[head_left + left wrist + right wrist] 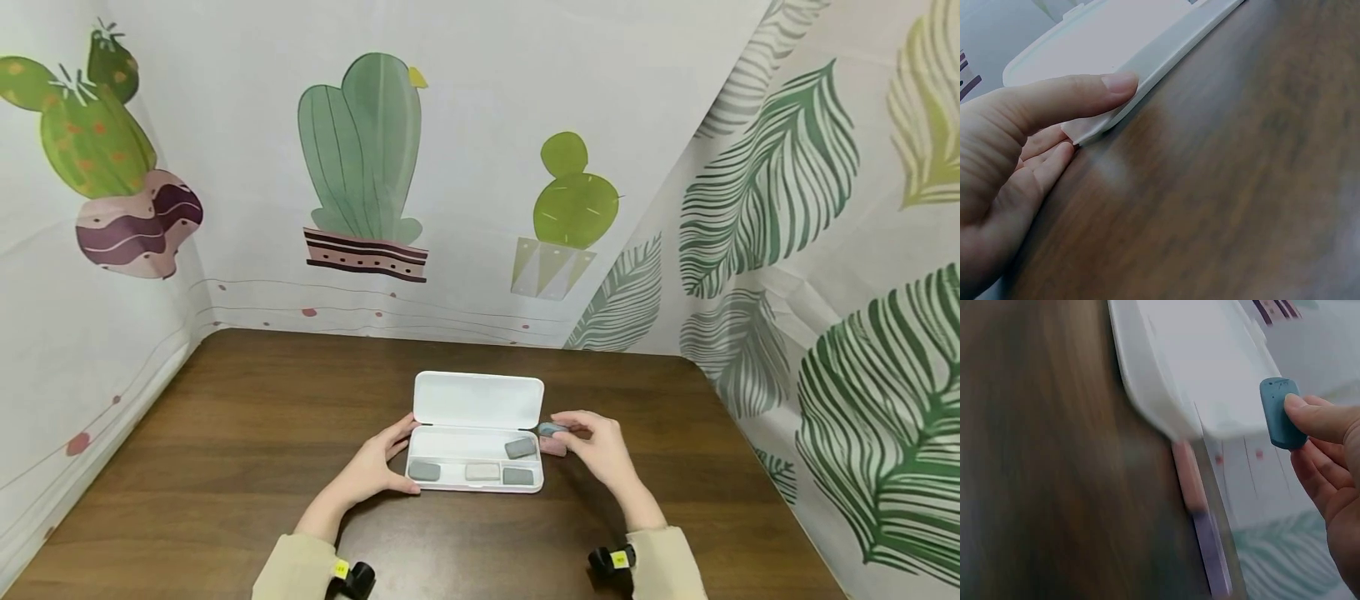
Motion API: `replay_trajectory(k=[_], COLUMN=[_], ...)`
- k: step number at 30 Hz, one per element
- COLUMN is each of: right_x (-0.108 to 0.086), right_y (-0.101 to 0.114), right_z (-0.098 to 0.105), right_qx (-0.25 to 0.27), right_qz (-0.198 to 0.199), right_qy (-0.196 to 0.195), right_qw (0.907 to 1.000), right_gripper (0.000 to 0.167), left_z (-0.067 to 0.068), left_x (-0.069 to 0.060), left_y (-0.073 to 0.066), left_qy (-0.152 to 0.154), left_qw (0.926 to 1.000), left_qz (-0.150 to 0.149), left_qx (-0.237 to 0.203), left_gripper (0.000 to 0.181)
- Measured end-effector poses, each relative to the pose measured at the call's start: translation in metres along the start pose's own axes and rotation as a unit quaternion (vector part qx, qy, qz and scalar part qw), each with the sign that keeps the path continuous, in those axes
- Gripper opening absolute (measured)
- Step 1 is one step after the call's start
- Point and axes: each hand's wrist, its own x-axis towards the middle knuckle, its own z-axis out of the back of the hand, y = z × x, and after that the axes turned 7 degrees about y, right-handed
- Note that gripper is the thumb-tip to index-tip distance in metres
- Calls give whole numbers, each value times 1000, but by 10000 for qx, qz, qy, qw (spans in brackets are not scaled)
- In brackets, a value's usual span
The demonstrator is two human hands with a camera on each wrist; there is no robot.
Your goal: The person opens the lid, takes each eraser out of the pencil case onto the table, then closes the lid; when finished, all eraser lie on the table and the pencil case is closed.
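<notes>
A white pencil case (450, 439) lies on the table with its lid (477, 398) raised. My left hand (375, 462) grips the case's left end, thumb at the front edge and fingers around the side. Between thumb and fingertips, my right hand (600, 450) pinches a blue-grey eraser (1280, 419) just beyond the case's right end. Inside the case are a tilted grey eraser (521, 448) in the back section and, along the front, a grey eraser (425, 471), a whitish one (482, 472) and another grey one (518, 476).
Against the case's right end lies a pink eraser (1188, 478), with a purple block (1213, 556) beyond it in the right wrist view. The brown wooden table (300, 392) meets a printed cloth backdrop (480, 208) behind and at both sides.
</notes>
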Motion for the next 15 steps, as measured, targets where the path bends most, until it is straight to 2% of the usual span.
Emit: replay_trajectory(k=[7, 15], right_x=[-16, -34], right_y=[-29, -58], right_z=[30, 53], right_qx=[-275, -529], right_qz=[-196, -754], right_qy=[-214, -102], right_qw=[9992, 9957], right_gripper=[25, 23], left_z=[0, -1], left_x=[0, 0], left_y=[-3, -1], left_qy=[-28, -35], left_qw=[10000, 10000], left_qz=[31, 59], left_qx=[-32, -26], left_gripper=[115, 115])
